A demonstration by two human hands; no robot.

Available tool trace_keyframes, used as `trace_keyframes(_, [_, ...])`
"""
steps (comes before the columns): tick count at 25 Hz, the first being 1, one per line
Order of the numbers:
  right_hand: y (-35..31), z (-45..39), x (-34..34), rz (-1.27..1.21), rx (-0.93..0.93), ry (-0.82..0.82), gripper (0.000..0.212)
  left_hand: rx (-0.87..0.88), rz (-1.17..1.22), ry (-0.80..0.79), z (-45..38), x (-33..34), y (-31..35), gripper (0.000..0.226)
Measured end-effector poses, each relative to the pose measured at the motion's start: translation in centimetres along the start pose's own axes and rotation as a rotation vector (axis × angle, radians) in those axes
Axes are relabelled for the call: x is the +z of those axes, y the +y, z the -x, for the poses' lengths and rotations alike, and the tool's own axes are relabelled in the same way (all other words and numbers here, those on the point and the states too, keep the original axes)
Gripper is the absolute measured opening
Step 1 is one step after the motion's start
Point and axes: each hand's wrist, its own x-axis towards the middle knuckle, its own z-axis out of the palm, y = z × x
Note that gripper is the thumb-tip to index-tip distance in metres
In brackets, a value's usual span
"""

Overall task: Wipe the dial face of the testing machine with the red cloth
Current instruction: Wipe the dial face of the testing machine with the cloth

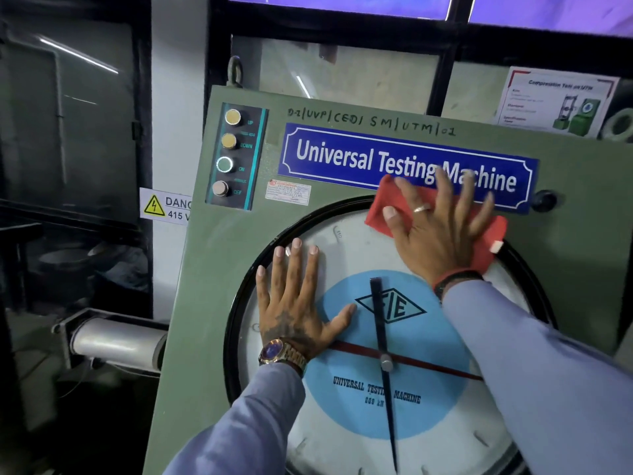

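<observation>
We see the right hand [442,231] pressed flat on the red cloth [380,214], its fingers spread wide and pinning the cloth against the top of the dial face [342,255], where it overlaps the black rim [239,303] and the lower edge of the blue nameplate [342,156]. The left hand [294,303] lies open and flat on the dial's upper left, fingers extended and near together, thumb reaching onto the blue centre disc [428,337]. The black pointer [383,337] stands roughly upright.
</observation>
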Motion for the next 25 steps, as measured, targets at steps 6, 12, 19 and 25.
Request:
trace_keyframes(6, [-7.8, -1.2, 1.2, 0.052, -0.433, -0.039, 0.059, 0.003, -0.005, 0.039, 0.2, 0.3, -0.3, 0.112])
trace_keyframes(12, [-3.5, -1.5, 0.3, 0.018, -0.249, -0.001, 0.054, 0.008, -0.034, 0.008, 0.3, 0.3, -0.3, 0.113])
trace_keyframes(19, [6.8, 3.7, -1.1, -0.009, 0.31, 0.038, 0.056, 0.007, -0.057, -0.042, 0.4, -0.2, 0.1, 0.116])
trace_keyframes(25, [9.1, 8.2, -2.4, -0.142, 0.63, -0.029, 0.083, 0.001, -0.054, -0.07, 0.0, -0.5, 0.2, 0.116])
